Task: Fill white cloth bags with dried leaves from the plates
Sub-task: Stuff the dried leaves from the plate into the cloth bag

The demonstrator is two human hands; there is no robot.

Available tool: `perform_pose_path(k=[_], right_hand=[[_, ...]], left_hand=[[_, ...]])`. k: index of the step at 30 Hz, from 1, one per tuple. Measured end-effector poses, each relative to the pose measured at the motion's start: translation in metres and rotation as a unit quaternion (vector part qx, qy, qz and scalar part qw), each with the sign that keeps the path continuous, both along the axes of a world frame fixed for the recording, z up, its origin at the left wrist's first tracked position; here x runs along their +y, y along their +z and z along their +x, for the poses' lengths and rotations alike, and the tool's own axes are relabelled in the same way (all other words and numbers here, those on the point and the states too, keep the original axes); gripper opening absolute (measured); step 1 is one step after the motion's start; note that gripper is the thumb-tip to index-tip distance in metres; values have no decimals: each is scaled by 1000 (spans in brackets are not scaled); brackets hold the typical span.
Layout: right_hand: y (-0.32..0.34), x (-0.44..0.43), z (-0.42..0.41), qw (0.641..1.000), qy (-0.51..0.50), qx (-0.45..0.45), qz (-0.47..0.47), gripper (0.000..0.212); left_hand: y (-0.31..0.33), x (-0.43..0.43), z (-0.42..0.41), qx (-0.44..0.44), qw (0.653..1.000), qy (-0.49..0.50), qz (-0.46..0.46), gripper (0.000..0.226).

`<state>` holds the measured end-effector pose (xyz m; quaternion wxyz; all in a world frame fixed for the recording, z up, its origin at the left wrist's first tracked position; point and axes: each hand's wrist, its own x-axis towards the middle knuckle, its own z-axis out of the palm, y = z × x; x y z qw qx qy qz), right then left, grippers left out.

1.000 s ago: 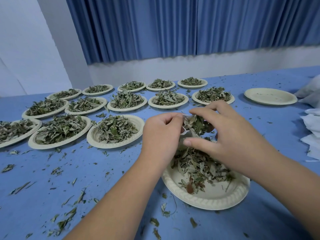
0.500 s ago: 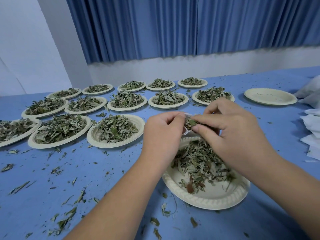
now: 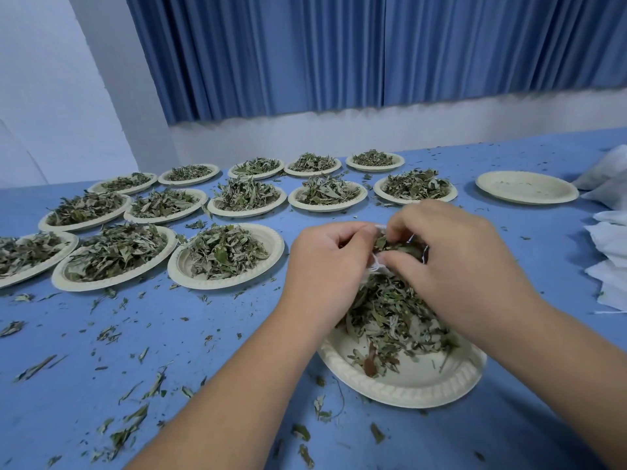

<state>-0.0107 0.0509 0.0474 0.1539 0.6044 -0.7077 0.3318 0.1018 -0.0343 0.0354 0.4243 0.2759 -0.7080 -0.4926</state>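
Left hand (image 3: 330, 262) grips bag (image 3: 375, 266) mouth above plate (image 3: 407, 385); bag mostly hidden. Right hand (image 3: 451, 262) pinches leaves (image 3: 397, 245) at the opening. Plate on desk (image 3: 203, 334), leaves piled inside.

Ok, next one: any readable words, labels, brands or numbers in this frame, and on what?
None readable. The paper plates, spare white bags, blue table cover and curtain show no print. The bag gripped by the left hand, where the right hand pinches dried leaves, is mostly hidden.
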Motion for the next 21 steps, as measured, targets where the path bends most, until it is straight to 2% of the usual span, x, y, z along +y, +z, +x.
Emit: perform_pose_path(k=[6, 9, 11, 15, 18, 21], right_hand=[[0, -2, 3, 999, -13, 35, 1, 8], [2, -2, 0, 1000, 12, -3, 19, 2], [5, 1, -4, 998, 37, -40, 21, 12], [8, 4, -4, 997, 52, -58, -24, 21], [4, 2, -1, 995, 48, -67, -48, 15], [2, 1, 0, 997, 32, -46, -57, 8]], left_hand=[[-1, 3, -2, -14, 999, -41, 3, 28], [-1, 2, -2, -10, 1000, -26, 1, 25], [-2, -1, 0, -1, 1000, -6, 0, 27], [-1, -2, 0, 9, 1000, 16, 4, 24], [-1, -1, -1, 12, 1000, 0, 5, 21], [0, 1, -1, 22, 999, -32, 18, 27]])
